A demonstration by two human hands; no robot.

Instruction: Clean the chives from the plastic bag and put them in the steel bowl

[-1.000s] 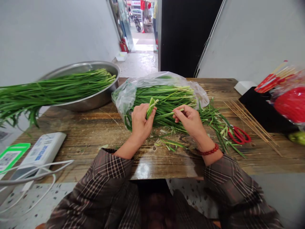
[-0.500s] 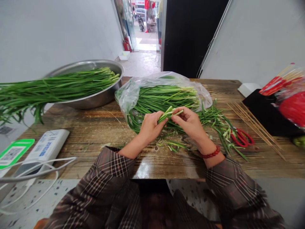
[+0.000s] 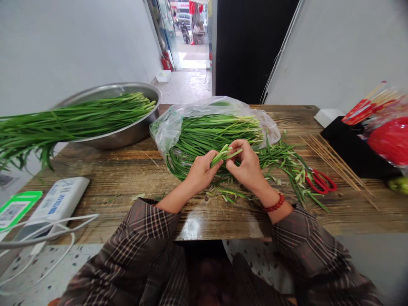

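A few garlic chives [image 3: 223, 154] are gripped near their pale ends in my left hand [image 3: 202, 169]. My right hand [image 3: 246, 165] pinches at those pale ends, thumb against fingers. Behind both hands, a large heap of garlic chives [image 3: 216, 129] lies on a clear plastic bag [image 3: 270, 125], pale ends toward the right. Trimmed scraps [image 3: 283, 159] of leaf and stem are strewn to the right of my right hand and beneath it. A second bundle of chives [image 3: 105, 112] rests across a steel basin [image 3: 137, 131], its leaves hanging over the left side.
Red-handled scissors [image 3: 321, 181] lie among the scraps, with thin wooden skewers [image 3: 341, 165] beyond. A black box [image 3: 353, 151] stands at the right edge. On the left are a white device [image 3: 66, 197], a green-framed code card [image 3: 19, 208] and white cables [image 3: 63, 225] on the wooden table [image 3: 121, 174].
My right hand has shifted slightly and its fingers have curled more closely around the pale ends. My left hand keeps its hold. The whole view has moved a little.
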